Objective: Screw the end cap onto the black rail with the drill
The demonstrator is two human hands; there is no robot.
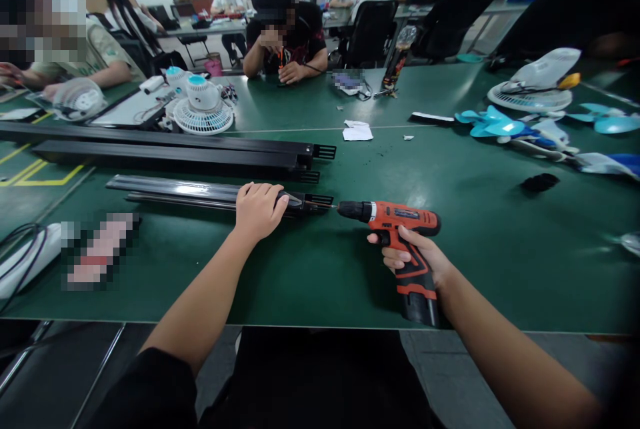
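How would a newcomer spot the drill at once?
On the green table, find the near edge, where the wearer's left hand lies on a long black bar. Just right of that bar's end, the right hand grips the drill. Unlike the straight, dark bars beside it, it is pistol-shaped and orange-red with a black nose.

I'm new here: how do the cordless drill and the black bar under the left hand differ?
The cordless drill is red and black; the black bar shows no red. The drill is pistol-shaped; the bar long and straight. The right hand grips the drill; the left hand lies over the bar. Both show black surfaces.
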